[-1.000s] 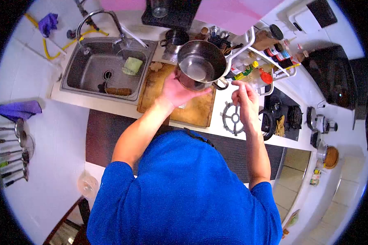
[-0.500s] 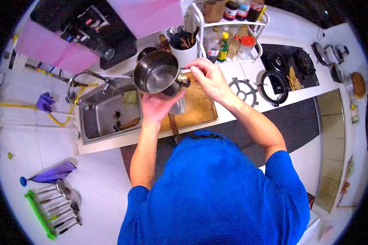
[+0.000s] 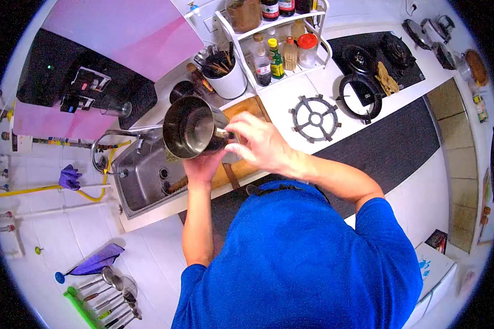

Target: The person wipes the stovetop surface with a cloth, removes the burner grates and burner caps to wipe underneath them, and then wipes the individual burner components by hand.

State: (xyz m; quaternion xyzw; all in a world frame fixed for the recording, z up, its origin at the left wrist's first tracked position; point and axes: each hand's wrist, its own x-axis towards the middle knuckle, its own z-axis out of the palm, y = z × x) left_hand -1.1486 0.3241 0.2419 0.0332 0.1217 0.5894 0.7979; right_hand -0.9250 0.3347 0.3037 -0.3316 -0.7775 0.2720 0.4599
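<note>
A dark metal pot (image 3: 187, 127) is held up over the counter between the sink and the cutting board, its mouth tilted to the left and towards me. My left hand (image 3: 202, 169) grips it from beneath; the fingers are partly hidden by the pot. At its right side, my right hand (image 3: 260, 143) has curled fingers at the short handle, which they mostly cover. Behind the hands lies a wooden cutting board (image 3: 251, 107), with a dark strap-like piece hanging at its front edge.
To the left is a steel sink (image 3: 142, 189) with a faucet (image 3: 140, 143). A white utensil holder (image 3: 228, 83) and a bottle rack (image 3: 241, 35) stand behind. A loose burner grate (image 3: 315, 118) and a gas stove (image 3: 387, 60) are to the right. Ladles (image 3: 115, 299) hang at lower left.
My right hand has closed in on the pot's handle from a spot just beside it. The pot has tipped further to the left, and the head view has shifted.
</note>
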